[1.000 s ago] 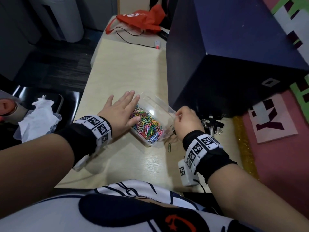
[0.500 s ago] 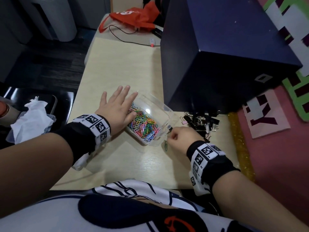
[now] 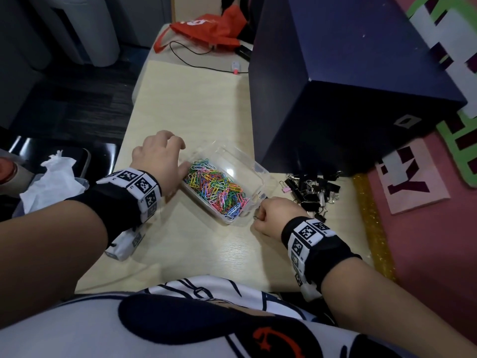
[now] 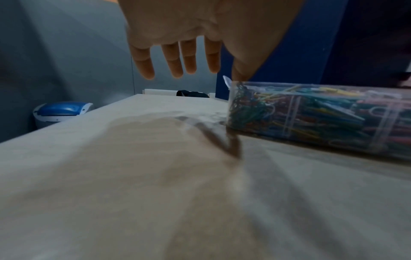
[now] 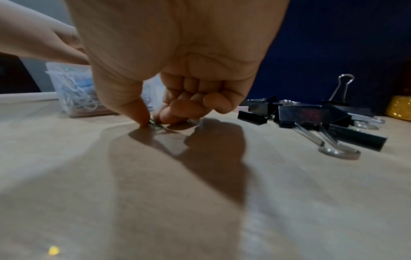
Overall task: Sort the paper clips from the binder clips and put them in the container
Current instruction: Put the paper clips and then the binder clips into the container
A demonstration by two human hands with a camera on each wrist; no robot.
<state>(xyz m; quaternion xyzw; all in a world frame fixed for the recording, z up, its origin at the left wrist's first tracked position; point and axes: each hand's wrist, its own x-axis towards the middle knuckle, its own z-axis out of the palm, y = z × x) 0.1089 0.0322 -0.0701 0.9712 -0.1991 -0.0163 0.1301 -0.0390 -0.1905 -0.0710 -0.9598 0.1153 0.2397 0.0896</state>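
Observation:
A clear plastic container (image 3: 258, 171) full of coloured paper clips (image 3: 219, 189) lies on the pale table (image 3: 185, 112). My left hand (image 3: 157, 156) hovers at its left end with the fingers (image 4: 189, 58) hanging loose and the thumb against the container's (image 4: 311, 114) corner. Just off the container's near right corner, my right hand (image 3: 260, 215) rests on the table. Its thumb and forefinger pinch a green paper clip (image 5: 155, 125) that lies flat on the surface. A heap of black binder clips (image 3: 312, 189) sits to the right of that hand (image 5: 153, 121).
A big dark blue box (image 3: 348, 86) stands right behind the container and the binder clips (image 5: 311, 116). A red bag (image 3: 209, 29) and a cable lie at the table's far end. White tissue (image 3: 54, 182) rests on a black seat at left. A gold glitter strip (image 3: 371, 223) borders the right edge.
My right hand left the container's right rim, dropped to the loose clip by the near corner and pinched it. My left hand rose from lying flat; its fingers now hang.

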